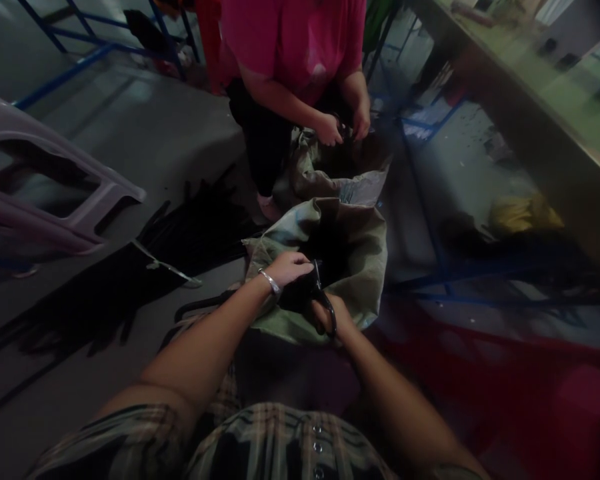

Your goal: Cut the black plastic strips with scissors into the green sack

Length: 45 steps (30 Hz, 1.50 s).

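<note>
Lilac plastic chair (40,177) lies tilted on its side, well left of your fingers, with a blue metal frame (85,57) beyond it. Nearer your fingers, loose black strips (135,283) spread across the grey concrete floor (145,143), and a pale band (167,269) lies across them.

Your left hand (287,268), with a silver bracelet (270,282) at the wrist, curls closed over a bundle of black strips (300,293) at the mouth of a green woven sack (365,273). The bundle sits right under those fingers and between your two hands, with more black material inside the sack. Your right hand (330,315) is closed around the loop handles of black scissors (326,310), whose blades point up against the bundle.

Beyond your fingertips, a second woven sack (307,170) stands touching the first. A co-worker in a pink shirt (290,47) stands over it, both hands (345,127) together at its mouth; what those fingers hold is too dark to tell. Right of your fingers, a yellow cloth (525,217) lies on the floor under a green-topped table (545,93), and a red shape (505,373) fills the lower right.
</note>
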### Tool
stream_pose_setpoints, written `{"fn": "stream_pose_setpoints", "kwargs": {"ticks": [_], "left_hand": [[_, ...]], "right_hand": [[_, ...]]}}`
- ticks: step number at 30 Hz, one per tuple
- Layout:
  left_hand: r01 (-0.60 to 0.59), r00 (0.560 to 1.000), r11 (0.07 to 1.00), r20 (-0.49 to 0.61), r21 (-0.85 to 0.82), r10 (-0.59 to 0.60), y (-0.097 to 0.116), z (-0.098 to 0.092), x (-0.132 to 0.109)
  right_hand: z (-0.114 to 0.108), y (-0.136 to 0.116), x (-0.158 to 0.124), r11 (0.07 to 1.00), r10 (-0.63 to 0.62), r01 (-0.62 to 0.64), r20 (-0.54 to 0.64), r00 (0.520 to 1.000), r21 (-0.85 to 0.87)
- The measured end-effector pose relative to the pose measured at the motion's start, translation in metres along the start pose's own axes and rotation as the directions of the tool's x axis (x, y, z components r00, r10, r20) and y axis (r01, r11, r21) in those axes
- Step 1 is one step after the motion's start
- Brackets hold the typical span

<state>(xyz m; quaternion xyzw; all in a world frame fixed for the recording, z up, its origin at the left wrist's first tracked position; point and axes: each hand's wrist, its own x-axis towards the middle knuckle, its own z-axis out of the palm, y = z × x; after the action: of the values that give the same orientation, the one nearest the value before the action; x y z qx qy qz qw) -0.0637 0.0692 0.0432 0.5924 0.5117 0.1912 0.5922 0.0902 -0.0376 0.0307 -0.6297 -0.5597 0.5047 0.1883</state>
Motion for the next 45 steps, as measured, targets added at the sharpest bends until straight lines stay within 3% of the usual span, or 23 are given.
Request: {"fn": "stream_pose_setpoints", "kwargs": {"ticks": [4, 17, 22, 29, 39, 45], "left_hand": [[0.027, 0.999, 0.999, 0.025, -0.028, -0.027, 0.002, -0.001, -0.002], [0.048, 0.996, 0.998, 0.072, -0.046, -0.044, -0.002, -0.006, 0.000], [0.061, 0.997, 0.998, 0.050, -0.021, -0.060, -0.001, -0.007, 0.000], [0.048, 0.997, 0.997, 0.060, -0.063, -0.044, -0.005, -0.006, 0.005], [0.071, 0.994, 0.994, 0.095, -0.088, -0.063, -0.005, -0.008, 0.005], [0.071, 0.987, 0.998, 0.142, -0.003, -0.069, 0.003, -0.006, -0.002]], "right_hand": [[0.009, -0.001, -0.002, 0.998, 0.058, -0.057, -0.046, 0.997, 0.029], [0.021, 0.010, -0.004, 1.000, 0.018, -0.015, -0.130, 0.991, 0.027], [0.013, 0.010, -0.001, 0.991, 0.079, -0.075, -0.041, 0.996, 0.107], [0.001, 0.000, -0.005, 0.999, 0.040, -0.041, 0.064, 0.997, 0.018], [-0.004, 0.005, -0.006, 0.997, -0.031, 0.038, 0.101, 0.994, -0.068], [-0.004, 0.000, -0.003, 0.999, -0.017, 0.020, 0.072, 0.997, -0.041]]}}
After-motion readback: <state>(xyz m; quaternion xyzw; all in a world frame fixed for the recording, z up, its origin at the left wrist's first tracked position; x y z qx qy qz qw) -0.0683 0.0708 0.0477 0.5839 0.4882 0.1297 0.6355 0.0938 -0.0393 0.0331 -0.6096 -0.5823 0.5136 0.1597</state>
